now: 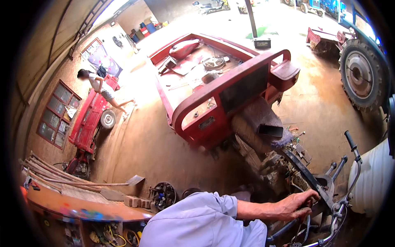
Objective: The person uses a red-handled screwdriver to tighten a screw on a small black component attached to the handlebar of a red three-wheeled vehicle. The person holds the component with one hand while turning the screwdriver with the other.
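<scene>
My left hand reaches in from the lower middle, the arm in a pale lilac sleeve. Its fingers are curled toward the thumb beside the black frame bar of a red cargo tricycle. Anything pinched there is too small or hidden to name. Just right of the hand are the metal handlebar, its cables and a black grip. Exposed engine parts lie beyond the bar. On the worn seat rests a flat black phone-like rectangle. My right hand is out of view.
Loose parts, including a red fuel tank, lie in the cargo bed. A white ribbed barrel stands at right, near a tractor wheel. At left are a workbench, long-handled tools, another red tricycle and a person.
</scene>
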`<action>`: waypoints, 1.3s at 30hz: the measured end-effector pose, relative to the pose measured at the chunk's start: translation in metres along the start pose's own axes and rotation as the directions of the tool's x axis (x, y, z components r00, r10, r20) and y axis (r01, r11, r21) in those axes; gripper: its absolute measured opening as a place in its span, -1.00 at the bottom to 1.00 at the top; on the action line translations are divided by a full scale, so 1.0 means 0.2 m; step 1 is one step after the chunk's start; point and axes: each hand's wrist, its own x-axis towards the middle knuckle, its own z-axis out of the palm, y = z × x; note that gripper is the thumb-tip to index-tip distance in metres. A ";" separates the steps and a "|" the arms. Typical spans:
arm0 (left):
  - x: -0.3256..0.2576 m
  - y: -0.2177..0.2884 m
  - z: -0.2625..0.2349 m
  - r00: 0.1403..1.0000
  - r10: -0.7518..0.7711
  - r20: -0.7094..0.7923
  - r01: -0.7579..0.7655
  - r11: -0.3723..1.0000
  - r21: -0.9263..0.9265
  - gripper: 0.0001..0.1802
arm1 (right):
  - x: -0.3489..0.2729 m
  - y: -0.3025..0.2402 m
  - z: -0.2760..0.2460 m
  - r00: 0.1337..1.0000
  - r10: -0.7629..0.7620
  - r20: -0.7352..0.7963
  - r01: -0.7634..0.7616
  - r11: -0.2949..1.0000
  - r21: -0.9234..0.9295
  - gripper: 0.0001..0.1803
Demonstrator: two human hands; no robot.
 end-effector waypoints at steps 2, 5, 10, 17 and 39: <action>0.00 0.00 -0.01 0.999 0.041 -0.024 -0.041 0.999 0.009 -0.61 | 0.01 0.01 0.03 1.000 -0.010 0.003 0.010 1.000 -0.001 -0.55; -0.02 -0.04 -0.02 0.999 0.004 -0.054 -0.006 0.999 -0.044 -0.65 | 0.01 0.00 0.04 1.000 0.007 -0.005 -0.007 1.000 -0.017 -0.55; -0.02 -0.01 -0.04 0.993 -0.107 -0.040 0.092 0.959 -0.268 -0.69 | 0.04 -0.01 0.06 1.000 0.018 -0.006 -0.019 0.999 -0.045 -0.54; -0.05 -0.14 0.00 0.977 0.116 -0.177 -0.111 0.993 0.042 -0.58 | 0.05 -0.03 0.07 0.999 0.034 -0.002 -0.034 0.994 -0.105 -0.53; 0.10 -0.10 -0.06 0.964 -0.246 0.102 0.262 0.944 -0.201 -0.50 | -0.38 -0.02 0.01 0.809 -0.456 -0.371 0.473 0.879 -0.050 -0.17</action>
